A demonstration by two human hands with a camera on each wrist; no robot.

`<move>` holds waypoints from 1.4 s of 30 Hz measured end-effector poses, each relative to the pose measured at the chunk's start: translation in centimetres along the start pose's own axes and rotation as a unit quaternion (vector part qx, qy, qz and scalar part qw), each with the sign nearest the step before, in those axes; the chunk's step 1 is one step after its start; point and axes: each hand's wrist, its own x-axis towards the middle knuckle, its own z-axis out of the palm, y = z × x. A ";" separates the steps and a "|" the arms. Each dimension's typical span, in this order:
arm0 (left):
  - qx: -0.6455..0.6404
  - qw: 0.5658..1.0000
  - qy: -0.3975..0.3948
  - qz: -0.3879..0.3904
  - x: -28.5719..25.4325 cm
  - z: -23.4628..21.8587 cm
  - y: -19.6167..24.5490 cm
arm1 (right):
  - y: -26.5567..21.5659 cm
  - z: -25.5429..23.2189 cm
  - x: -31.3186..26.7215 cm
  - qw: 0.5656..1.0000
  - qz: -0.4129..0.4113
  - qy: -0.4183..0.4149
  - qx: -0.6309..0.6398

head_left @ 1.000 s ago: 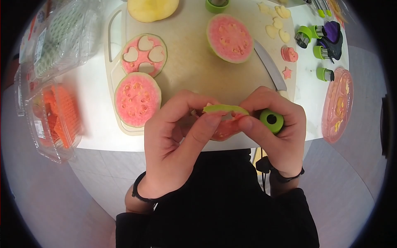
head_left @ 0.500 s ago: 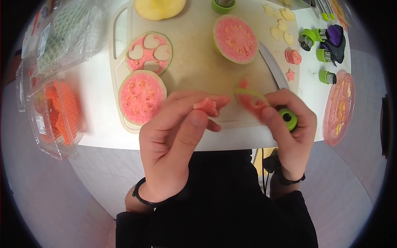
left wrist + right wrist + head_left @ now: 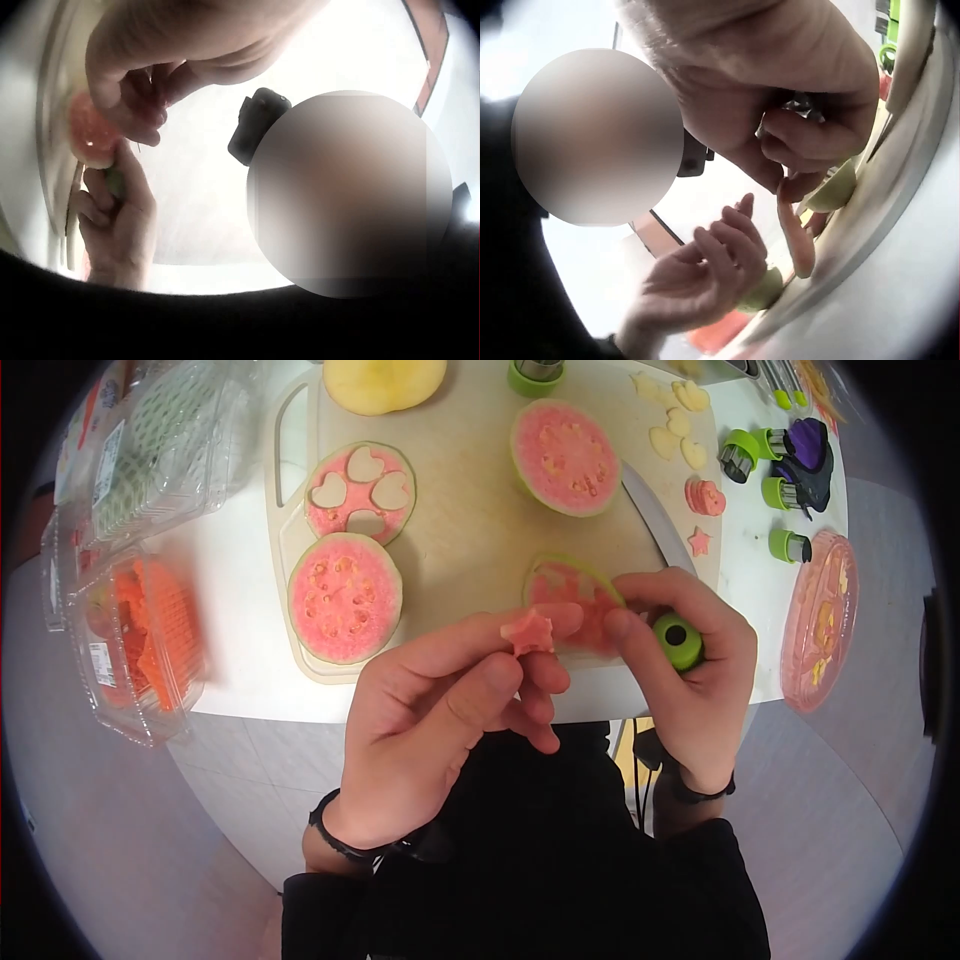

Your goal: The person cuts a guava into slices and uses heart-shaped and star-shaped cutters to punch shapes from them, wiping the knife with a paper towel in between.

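Now your left hand (image 3: 425, 715) pinches a small pink star (image 3: 531, 631) at its fingertips, just to the left-hand side of the cut slice (image 3: 594, 616) your right hand (image 3: 706, 695) grips by its edge, a green cutter (image 3: 684, 656) also held there.

At the centre of the head view, the thin pink fruit slice with green rind (image 3: 596, 615) is blurred, and the left hand (image 3: 440, 720) covers a part of it. The right hand (image 3: 708, 670) hides some of the round green plastic cutter (image 3: 687, 655) and the near end of the long steel knife (image 3: 652, 520). The top edge cuts off the large pale yellow fruit (image 3: 385, 385).
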 end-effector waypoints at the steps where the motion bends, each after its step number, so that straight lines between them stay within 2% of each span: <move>1: -0.019 0.999 0.009 -0.025 0.0 0.1 0.2 | 0.3 0.2 0.1 0.999 -0.020 0.012 -0.028; 3: -0.047 0.999 0.006 -0.025 0.1 -0.1 0.0 | 0.9 0.4 0.2 0.994 -0.061 0.036 -0.086; 7: -0.077 0.996 -0.009 -0.032 0.3 -0.3 -0.1 | 0.9 0.6 0.3 0.984 -0.074 0.071 -0.145; 10: 0.002 1.000 -0.019 -0.008 0.3 -0.6 -0.1 | 0.9 0.5 0.4 0.982 -0.091 0.071 -0.150; 13: 0.137 0.988 0.005 0.067 0.1 0.1 0.8 | 0.9 0.4 0.4 0.977 -0.109 0.083 -0.162; 15: 0.190 0.980 0.009 0.064 -0.1 -0.3 1.6 | 0.3 0.5 0.4 0.970 -0.102 0.114 -0.189; 18: 0.220 0.973 0.021 0.072 0.0 -0.3 1.6 | 0.1 0.0 0.1 0.969 -0.143 0.120 -0.164; 22: 0.241 0.967 -0.010 0.078 0.6 0.2 -0.2 | -1.3 -1.1 -0.6 0.983 -0.180 -0.025 -0.039; 25: 0.231 0.968 -0.020 0.094 0.9 0.2 -1.3 | -0.7 -0.6 -0.9 0.981 -0.187 -0.038 0.023; 28: 0.226 0.970 -0.008 0.087 1.0 0.6 -2.0 | -0.2 -1.0 -1.4 0.985 -0.166 -0.029 0.023; 31: 0.355 0.926 -0.013 0.129 1.2 1.2 -1.8 | -0.3 -2.4 -1.2 0.990 -0.135 -0.040 0.015; 34: 0.500 0.844 -0.007 0.193 1.5 1.6 -1.3 | 0.3 -4.3 -0.5 0.994 -0.039 0.088 -0.056; 35: 0.509 0.837 0.005 0.201 1.5 1.6 -1.4 | 0.6 -4.5 0.1 0.986 -0.042 0.135 -0.084; 37: 0.527 0.821 0.029 0.216 1.6 1.5 -1.7 | 1.9 -5.2 1.2 0.967 -0.083 0.178 -0.160; 42: 0.585 0.772 0.042 0.246 2.1 1.2 -2.1 | 3.0 -5.0 2.3 0.964 -0.061 0.163 -0.202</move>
